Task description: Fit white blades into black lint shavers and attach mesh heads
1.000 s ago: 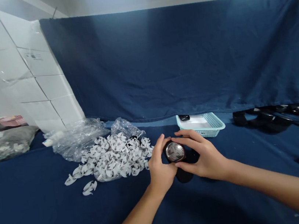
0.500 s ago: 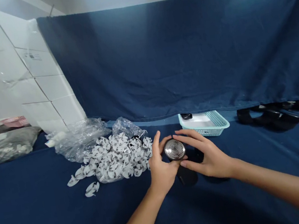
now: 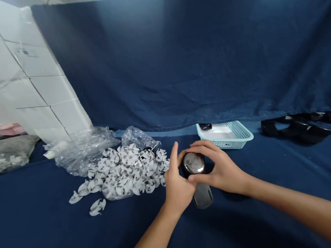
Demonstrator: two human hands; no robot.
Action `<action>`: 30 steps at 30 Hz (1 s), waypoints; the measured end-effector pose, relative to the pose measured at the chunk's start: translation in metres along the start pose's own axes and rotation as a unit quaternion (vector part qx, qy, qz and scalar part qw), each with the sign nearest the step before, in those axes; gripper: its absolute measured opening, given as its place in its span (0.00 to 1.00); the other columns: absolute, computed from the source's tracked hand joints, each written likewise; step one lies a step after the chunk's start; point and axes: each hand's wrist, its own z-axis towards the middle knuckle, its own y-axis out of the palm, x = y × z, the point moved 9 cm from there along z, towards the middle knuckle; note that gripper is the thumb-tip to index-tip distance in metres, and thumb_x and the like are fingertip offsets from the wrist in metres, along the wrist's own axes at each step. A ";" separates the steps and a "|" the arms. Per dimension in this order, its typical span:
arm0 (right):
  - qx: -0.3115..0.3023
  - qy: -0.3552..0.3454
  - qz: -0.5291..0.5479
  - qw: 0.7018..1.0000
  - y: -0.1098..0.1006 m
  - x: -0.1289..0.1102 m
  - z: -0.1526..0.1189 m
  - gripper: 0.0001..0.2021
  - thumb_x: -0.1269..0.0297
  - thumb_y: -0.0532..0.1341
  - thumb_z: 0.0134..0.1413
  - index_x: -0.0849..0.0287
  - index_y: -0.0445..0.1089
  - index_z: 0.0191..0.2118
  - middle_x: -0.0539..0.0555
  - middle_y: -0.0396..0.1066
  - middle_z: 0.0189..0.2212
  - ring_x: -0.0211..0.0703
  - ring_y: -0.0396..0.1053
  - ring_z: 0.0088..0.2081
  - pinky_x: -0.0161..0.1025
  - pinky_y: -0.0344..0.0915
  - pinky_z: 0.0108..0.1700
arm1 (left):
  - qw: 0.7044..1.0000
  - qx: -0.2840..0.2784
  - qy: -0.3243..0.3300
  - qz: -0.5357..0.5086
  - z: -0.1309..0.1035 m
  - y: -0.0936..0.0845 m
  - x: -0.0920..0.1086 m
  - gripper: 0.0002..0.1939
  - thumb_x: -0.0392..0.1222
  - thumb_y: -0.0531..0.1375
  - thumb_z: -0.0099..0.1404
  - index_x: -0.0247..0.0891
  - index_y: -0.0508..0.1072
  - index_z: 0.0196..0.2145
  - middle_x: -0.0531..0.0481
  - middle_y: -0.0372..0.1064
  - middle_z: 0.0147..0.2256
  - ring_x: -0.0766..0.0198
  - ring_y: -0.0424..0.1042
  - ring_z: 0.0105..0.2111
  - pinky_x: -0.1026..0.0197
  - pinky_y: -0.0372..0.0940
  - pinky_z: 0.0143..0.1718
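A round metal mesh head [image 3: 194,163] with a dark rim faces up between both hands. My left hand [image 3: 178,188] grips its left side, thumb below and index finger raised. From the right, my right hand [image 3: 223,169] closes round the rim with fingers over the top and thumb at the lower edge. A dark grey rounded piece [image 3: 202,196] shows just below the hands; whether it joins the head is hidden. Left of my left hand lies a heap of small pale grey plastic parts [image 3: 129,170], with a few loose ones at its left.
A light blue basket [image 3: 239,143] holding a black item stands behind my right hand. Clear plastic bags [image 3: 84,149] lie behind the heap. Black parts [image 3: 302,131] are at the right, white boxes [image 3: 37,90] at the left, and a blue cloth [image 3: 204,52] hangs behind.
My right hand's fingers have closed further round the mesh head, with the thumb now at its lower edge. The dark grey piece below shows more clearly. The view has shifted slightly.
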 end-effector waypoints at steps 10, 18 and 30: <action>-0.087 0.033 -0.046 0.995 0.019 0.023 0.024 0.18 0.51 0.64 0.52 0.60 0.68 0.41 0.55 0.71 0.36 0.45 0.70 0.36 0.41 0.66 0.39 | 0.970 -0.045 -0.184 -0.154 0.007 0.008 -0.027 0.47 0.32 0.71 0.46 0.41 0.58 0.62 0.43 0.71 0.51 0.50 0.71 0.51 0.50 0.63 0.55; -0.156 0.093 -0.053 0.982 0.017 0.041 0.053 0.24 0.41 0.57 0.56 0.59 0.75 0.34 0.53 0.74 0.24 0.40 0.69 0.26 0.36 0.60 0.27 | 0.734 -0.147 -0.387 -0.539 -0.025 0.058 -0.026 0.34 0.65 0.51 0.65 0.29 0.69 0.51 0.32 0.71 0.48 0.49 0.76 0.41 0.50 0.74 0.37; -0.206 0.104 -0.080 0.970 0.042 0.059 0.060 0.26 0.40 0.54 0.58 0.59 0.76 0.34 0.55 0.76 0.28 0.41 0.71 0.28 0.36 0.63 0.30 | 0.669 -0.020 -0.474 -0.573 -0.037 0.054 -0.048 0.30 0.59 0.46 0.70 0.25 0.68 0.43 0.38 0.73 0.30 0.59 0.75 0.26 0.57 0.75 0.29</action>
